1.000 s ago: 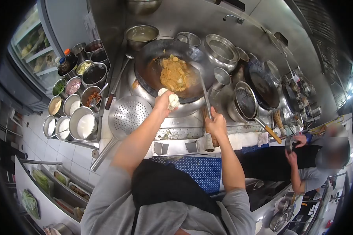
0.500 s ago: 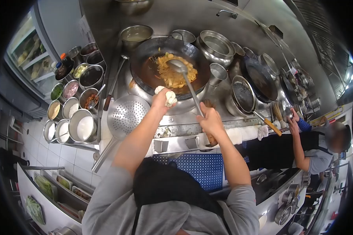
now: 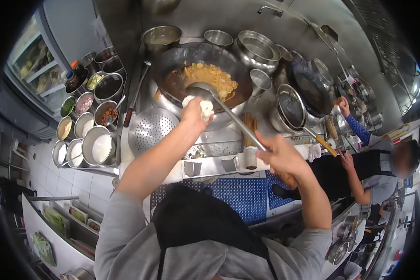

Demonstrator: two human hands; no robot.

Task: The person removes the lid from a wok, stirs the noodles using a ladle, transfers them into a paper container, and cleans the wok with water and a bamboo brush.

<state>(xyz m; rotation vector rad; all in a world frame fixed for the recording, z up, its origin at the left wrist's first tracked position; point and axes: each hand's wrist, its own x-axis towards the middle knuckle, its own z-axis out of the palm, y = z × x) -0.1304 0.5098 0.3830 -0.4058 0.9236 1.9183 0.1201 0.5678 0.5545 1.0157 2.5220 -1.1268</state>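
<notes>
A large black wok [image 3: 240,70] sits on the burner with saucy, orange-brown noodle-like food [image 3: 212,76] in it. My left hand [image 3: 192,113] is closed around a folded white cloth [image 3: 206,109] at the wok's near rim; whether the cloth grips the rim beneath is hidden. My right hand [image 3: 283,153] is wrapped round the long handle of a metal ladle [image 3: 238,122]. The ladle's bowl reaches into the near side of the wok, just short of the food. Its wooden handle end sticks out below my right hand.
A perforated strainer [image 3: 151,130] lies left of the wok, beside several ingredient pots [image 3: 98,145]. A bamboo brush [image 3: 250,133] stands near my right forearm. On the right are a sieve over a pot [image 3: 290,111], a second wok [image 3: 308,88] and a co-worker [image 3: 359,163].
My right hand has pulled back to the right and toward me, drawing the ladle's bowl from the food to the near side. The food now lies farther back. The co-worker's hand has risen.
</notes>
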